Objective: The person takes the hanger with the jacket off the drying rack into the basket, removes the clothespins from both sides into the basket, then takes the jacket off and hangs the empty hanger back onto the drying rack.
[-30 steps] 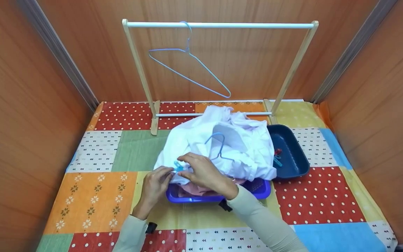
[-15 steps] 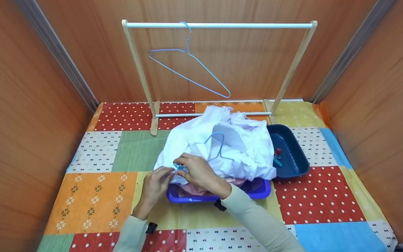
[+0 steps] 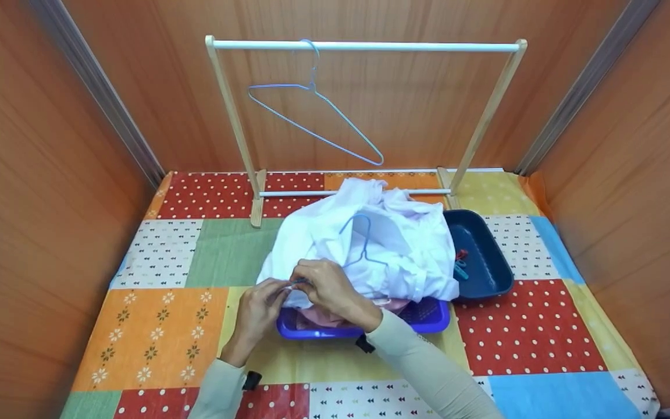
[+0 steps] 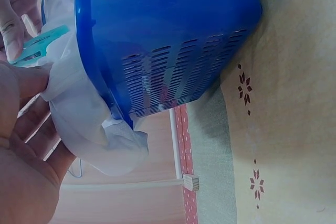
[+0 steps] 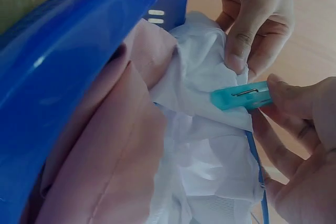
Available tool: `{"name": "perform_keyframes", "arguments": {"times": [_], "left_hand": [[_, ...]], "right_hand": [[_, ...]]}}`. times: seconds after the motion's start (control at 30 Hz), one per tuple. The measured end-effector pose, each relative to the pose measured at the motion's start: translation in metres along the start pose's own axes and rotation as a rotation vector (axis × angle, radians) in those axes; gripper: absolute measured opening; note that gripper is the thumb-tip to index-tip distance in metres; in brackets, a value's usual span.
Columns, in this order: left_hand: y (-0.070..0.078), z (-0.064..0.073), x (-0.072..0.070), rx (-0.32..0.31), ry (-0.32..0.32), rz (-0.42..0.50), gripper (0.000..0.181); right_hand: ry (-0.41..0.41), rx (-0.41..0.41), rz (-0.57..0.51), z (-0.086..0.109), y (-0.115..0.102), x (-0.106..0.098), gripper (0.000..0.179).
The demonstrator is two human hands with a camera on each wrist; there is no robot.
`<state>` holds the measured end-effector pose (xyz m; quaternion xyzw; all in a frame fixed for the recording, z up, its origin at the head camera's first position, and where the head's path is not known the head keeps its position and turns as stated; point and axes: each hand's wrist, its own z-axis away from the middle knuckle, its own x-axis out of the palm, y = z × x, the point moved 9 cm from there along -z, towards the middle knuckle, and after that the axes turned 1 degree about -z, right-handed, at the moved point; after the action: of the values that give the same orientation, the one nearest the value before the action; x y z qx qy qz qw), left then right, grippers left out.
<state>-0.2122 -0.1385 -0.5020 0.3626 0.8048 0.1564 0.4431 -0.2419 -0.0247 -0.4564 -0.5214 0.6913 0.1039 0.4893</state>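
Note:
A white garment lies heaped over a blue-purple basket, with a blue wire hanger inside it, hook sticking up. My left hand pinches the garment's edge at the near left corner. Just beside it, my right hand grips a teal clothes peg between thumb and fingers. In the right wrist view the peg's jaws lie over the white fabric, close to the hanger's wire. The left wrist view shows the same peg above the left thumb. Pink cloth lies in the basket under the garment.
A clothes rack with a white rail stands behind, bearing an empty blue hanger. To the basket's right is a dark blue tray with red and teal pegs. Patchwork cloth covers the surface; wooden panels surround it.
My right hand has brought the peg down and left onto the garment's edge, its fingers drawing in around the peg. The hanger's hook has shifted slightly upward. My left hand keeps its place.

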Motion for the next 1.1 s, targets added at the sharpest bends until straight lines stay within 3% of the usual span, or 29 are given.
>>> {"name": "perform_keyframes", "arguments": {"times": [0.43,0.7,1.1], "left_hand": [[-0.002,-0.001,0.0,0.006,-0.014,0.0,0.017],[0.0,-0.003,0.003,0.002,-0.032,0.017,0.014],[-0.002,0.001,0.005,-0.048,-0.061,0.028,0.017]], "right_hand": [[0.095,0.036,-0.247,0.0,0.002,-0.018,0.005],[0.077,0.032,-0.309,0.001,-0.001,-0.037,0.012],[0.1,0.114,-0.371,0.017,0.01,-0.071,0.028]]}}
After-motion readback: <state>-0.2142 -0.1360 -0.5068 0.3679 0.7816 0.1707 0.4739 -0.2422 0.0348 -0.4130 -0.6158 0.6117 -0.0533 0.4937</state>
